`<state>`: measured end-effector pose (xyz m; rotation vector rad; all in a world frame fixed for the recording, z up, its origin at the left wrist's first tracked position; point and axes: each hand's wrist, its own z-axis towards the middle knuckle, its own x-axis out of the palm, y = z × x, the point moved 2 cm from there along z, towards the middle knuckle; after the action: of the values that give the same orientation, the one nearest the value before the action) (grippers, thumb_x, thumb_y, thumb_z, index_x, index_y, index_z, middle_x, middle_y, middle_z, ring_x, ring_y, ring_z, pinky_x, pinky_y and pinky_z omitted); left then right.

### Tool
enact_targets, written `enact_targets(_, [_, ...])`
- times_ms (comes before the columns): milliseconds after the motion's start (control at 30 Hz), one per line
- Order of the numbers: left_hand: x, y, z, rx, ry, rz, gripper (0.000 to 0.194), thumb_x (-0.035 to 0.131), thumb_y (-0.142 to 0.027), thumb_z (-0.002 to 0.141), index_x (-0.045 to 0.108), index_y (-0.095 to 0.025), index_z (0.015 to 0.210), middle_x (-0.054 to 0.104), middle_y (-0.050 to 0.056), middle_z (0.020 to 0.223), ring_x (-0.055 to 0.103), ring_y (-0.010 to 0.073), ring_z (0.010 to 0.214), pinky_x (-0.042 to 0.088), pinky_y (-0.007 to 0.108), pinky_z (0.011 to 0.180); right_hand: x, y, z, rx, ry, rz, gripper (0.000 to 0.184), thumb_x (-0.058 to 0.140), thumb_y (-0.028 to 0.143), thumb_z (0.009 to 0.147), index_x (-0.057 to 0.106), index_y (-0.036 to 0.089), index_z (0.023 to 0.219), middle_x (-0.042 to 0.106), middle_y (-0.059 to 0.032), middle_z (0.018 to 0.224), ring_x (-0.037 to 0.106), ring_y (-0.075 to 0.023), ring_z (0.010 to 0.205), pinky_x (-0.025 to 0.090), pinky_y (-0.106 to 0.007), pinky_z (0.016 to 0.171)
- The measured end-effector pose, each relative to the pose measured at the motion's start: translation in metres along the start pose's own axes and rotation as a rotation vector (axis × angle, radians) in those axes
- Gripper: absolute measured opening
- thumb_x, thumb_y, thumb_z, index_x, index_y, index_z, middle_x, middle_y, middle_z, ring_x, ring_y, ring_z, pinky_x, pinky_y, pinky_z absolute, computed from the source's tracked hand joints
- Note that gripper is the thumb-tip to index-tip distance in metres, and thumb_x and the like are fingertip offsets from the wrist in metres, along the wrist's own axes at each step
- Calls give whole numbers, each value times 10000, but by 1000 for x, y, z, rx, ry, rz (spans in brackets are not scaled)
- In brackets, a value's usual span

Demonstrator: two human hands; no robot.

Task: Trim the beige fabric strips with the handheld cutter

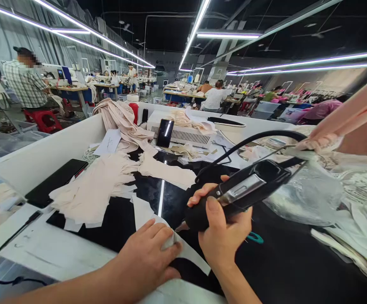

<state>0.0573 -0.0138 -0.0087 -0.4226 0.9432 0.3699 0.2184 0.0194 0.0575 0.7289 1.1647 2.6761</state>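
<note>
My right hand [223, 228] is wrapped round a black corded hand-held tool [243, 185] with a silver panel on its side. The tool is tilted, its rounded dark end low near my left hand. Its exact kind is not clear. My left hand [152, 253] lies with bent fingers on a pale fabric piece [192, 253], gripping it at a raised fold beside the tool's low end. Under that piece is a black work surface [284, 253]. A stack of cream fabric pieces [91, 190] lies to the left, and another cream piece [167, 171] is further back.
Pink cloth [354, 114] hangs down to the tool's upper end, near its black cable [259, 135]. Behind are a propped phone [165, 133] and a white vented box [183, 133]. A clear plastic bag [306, 198] is at right, a teal clip [255, 237] nearer. People work at machines beyond.
</note>
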Motion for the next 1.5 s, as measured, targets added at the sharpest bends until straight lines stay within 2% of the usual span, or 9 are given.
enact_targets(500, [-2, 1, 4, 5, 63, -15, 460, 845, -445, 961, 650, -211, 1306, 737, 88, 1226, 718, 290, 1096, 600, 476, 1075, -4, 14, 5, -24, -27, 11, 379, 873, 325, 869, 669, 272, 1184, 725, 46, 796, 656, -138, 577, 602, -283, 547])
enact_targets(633, [-15, 15, 11, 12, 213, -97, 251, 656, -178, 1069, 645, -182, 1320, 762, 77, 1207, 735, 233, 1106, 564, 414, 1113, -8, 20, 5, 5, -31, 1, 381, 887, 349, 856, 681, 277, 1168, 718, 46, 786, 665, -147, 585, 604, -293, 554])
enact_targets(700, [-22, 27, 14, 67, 313, -152, 312, 624, -32, 1004, 660, -164, 1284, 758, 83, 1279, 725, 215, 1175, 557, 347, 1102, -10, 24, 5, 14, -43, -11, 389, 898, 360, 841, 688, 279, 1157, 717, 47, 777, 662, -149, 579, 602, -293, 554])
enact_targets(800, [-29, 42, 17, 165, 367, -151, 414, 644, 24, 940, 666, -170, 1305, 706, 81, 1436, 674, 228, 1308, 540, 326, 1116, -13, 32, 3, 35, -58, -3, 409, 918, 362, 811, 700, 277, 1147, 716, 46, 766, 657, -154, 566, 602, -297, 541])
enact_targets(900, [-27, 43, 24, 109, 394, -2, 298, 650, -10, 991, 686, -165, 1243, 705, 89, 1412, 693, 233, 1219, 568, 335, 1038, -16, 41, 0, 62, -57, 28, 423, 935, 370, 786, 710, 276, 1133, 710, 46, 751, 653, -161, 554, 591, -298, 514])
enact_targets(1033, [-18, 22, 38, -49, 482, 225, 60, 681, -140, 1052, 700, -162, 1104, 728, 81, 1153, 699, 245, 982, 591, 365, 858, -21, 50, -5, 60, -62, 26, 422, 936, 383, 787, 709, 271, 1124, 712, 40, 747, 655, -167, 551, 587, -303, 504])
enact_targets(1167, [-15, 6, 43, -128, 512, 279, 163, 718, -255, 1058, 697, -160, 1189, 711, 87, 1138, 690, 269, 983, 594, 386, 820, -25, 52, -8, 32, -76, 3, 412, 922, 387, 802, 698, 265, 1125, 711, 36, 753, 649, -166, 540, 579, -305, 494])
enact_targets(1333, [-17, 7, 39, -146, 536, 284, 185, 696, -259, 1073, 690, -174, 1237, 707, 78, 1179, 682, 269, 995, 590, 400, 829, -28, 47, -9, 21, -87, -11, 417, 913, 364, 797, 690, 260, 1134, 711, 38, 750, 652, -169, 541, 575, -310, 496])
enact_targets(1500, [-15, 8, 34, -114, 452, 300, 198, 719, -270, 1063, 677, -177, 1232, 703, 79, 1186, 674, 246, 966, 561, 359, 775, -29, 43, -13, 13, -65, -31, 400, 889, 366, 820, 686, 273, 1152, 711, 46, 757, 652, -167, 550, 582, -318, 524])
